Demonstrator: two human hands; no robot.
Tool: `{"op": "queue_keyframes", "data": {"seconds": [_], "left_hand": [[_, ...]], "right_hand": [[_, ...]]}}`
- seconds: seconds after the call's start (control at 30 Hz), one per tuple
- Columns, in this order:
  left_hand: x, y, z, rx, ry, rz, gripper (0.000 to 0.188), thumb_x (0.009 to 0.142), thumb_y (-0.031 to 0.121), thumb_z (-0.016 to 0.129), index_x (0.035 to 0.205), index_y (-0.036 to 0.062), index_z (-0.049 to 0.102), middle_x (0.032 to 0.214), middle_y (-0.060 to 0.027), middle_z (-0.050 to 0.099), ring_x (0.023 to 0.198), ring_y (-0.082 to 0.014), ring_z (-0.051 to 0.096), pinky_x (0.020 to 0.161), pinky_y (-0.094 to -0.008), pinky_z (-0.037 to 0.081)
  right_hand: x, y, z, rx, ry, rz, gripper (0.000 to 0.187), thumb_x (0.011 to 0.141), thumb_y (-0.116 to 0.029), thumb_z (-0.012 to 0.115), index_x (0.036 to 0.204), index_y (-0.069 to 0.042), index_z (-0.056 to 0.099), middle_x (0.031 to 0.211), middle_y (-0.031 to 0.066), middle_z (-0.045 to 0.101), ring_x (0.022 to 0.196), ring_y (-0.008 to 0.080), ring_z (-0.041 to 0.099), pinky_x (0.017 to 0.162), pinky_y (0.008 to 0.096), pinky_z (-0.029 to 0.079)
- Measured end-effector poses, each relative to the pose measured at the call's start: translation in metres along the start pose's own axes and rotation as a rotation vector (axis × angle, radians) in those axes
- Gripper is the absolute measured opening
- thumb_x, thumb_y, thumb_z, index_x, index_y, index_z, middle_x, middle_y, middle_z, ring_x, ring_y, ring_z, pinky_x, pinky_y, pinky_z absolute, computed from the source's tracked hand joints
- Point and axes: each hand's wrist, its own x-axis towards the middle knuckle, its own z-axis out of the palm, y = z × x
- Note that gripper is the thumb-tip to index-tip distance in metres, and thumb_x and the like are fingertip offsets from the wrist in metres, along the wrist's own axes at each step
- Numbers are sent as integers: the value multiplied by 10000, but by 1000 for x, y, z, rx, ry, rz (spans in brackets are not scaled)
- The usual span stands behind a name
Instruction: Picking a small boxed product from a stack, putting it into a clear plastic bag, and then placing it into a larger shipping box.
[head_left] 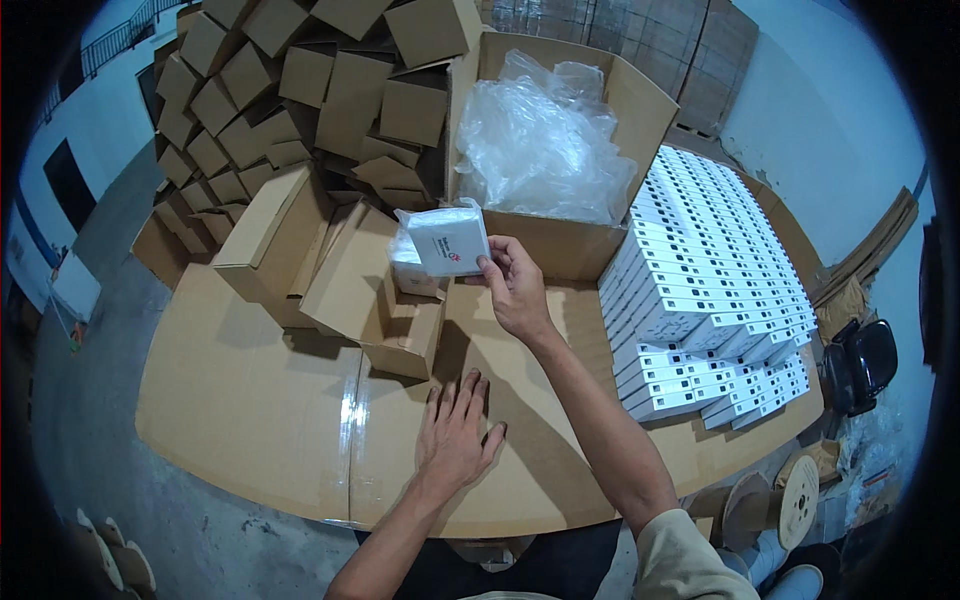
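My right hand (515, 285) pinches a flat white box (449, 241) at its right edge, thumb in front. Clear plastic film shows along the top of this box. It is held up above an open brown carton (411, 345), in which another white, film-wrapped box (412, 277) can be seen. My left hand (460, 431) lies flat on the cardboard-covered table (250, 400), fingers spread, in front of the carton and holding nothing.
A large carton full of clear plastic bags (540, 135) stands behind my right hand. Stacked white boxes (715, 265) fill the right side. Another brown carton (275, 240) stands at the left, before a high pile of cartons (330, 90). Cable spools (797, 500) and a black chair (860, 368) are beyond the right edge.
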Motion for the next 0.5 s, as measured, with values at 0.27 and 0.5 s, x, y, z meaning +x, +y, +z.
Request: {"op": "queue_keyframes", "data": {"seconds": [0.27, 0.5], "left_hand": [[2, -3, -1, -20, 18, 13, 699, 943, 393, 595, 1484, -8, 410, 1562, -185, 383, 1431, -390, 355, 1212, -548, 226], [4, -1, -7, -40, -45, -15, 719, 952, 394, 584, 1507, -13, 376, 1586, -188, 355, 1448, -384, 337, 1221, -533, 204]], "right_hand": [[15, 1, 7, -421, -45, -55, 213, 1006, -51, 589, 1200, 34, 565, 969, 160, 684, 938, 182, 677, 786, 347, 602], [30, -10, 18, -699, -100, -367, 214, 924, -42, 626, 1125, 22, 594, 940, 243, 649, 892, 428, 646, 774, 474, 520]]}}
